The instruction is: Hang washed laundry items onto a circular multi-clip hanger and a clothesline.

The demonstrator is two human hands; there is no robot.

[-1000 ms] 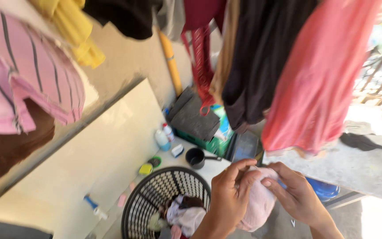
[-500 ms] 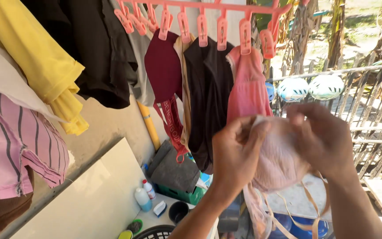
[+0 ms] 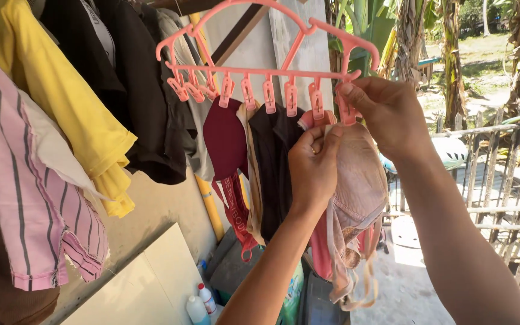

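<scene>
The right hand (image 3: pixel 386 114) covers the end clip of the pink hanger (image 3: pixel 266 72). The striped shirt (image 3: pixel 25 198) runs off the left edge.

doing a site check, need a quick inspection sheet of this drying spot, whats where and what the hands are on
surface: pale board leans low against the wall; no worktop in view
job's things: pink clip hanger hangs overhead; pale pink undergarment is held up at its right-end clips
clutter: maroon garment and black garment already clipped; two plastic bottles below
hands: left hand grips the undergarment's top edge; right hand has fingers at the end clip
cables: nothing seen
surroundings: yellow shirt, striped pink shirt and dark shirt hang left; slatted fence and trees right
</scene>
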